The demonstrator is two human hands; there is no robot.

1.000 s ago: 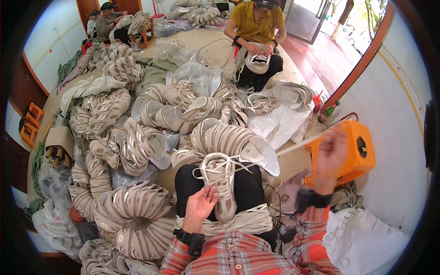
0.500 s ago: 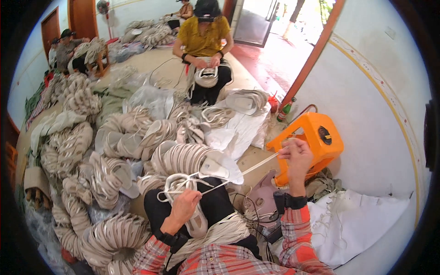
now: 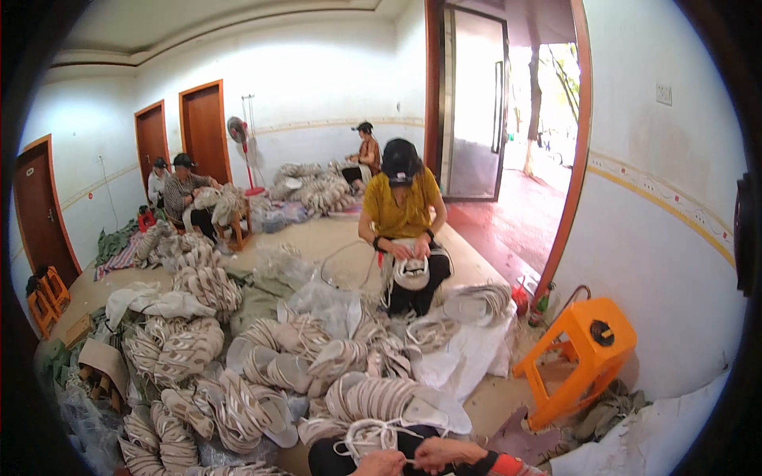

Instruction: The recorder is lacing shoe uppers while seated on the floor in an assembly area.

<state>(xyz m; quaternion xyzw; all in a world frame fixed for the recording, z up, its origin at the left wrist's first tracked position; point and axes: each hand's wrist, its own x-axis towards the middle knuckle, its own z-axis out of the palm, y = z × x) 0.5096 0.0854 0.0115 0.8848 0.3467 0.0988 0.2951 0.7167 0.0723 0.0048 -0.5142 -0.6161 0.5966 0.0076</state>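
At the bottom edge, around six o'clock, both of the person's hands are cut off by the frame. The left hand shows only its knuckles, so whether its fingers are pressed together cannot be told. The right hand meets it, fingertips pinching a white lace that loops up over a pale shoe resting on the dark lap just above the hands. The shoe's lower half is hidden.

At nine to eleven o'clock of the hands, stacks of shoe uppers crowd the floor. An orange plastic stool stands at two o'clock near the wall. At twelve o'clock a co-worker in a yellow shirt sits holding another shoe; more people sit farther left, too small to read.
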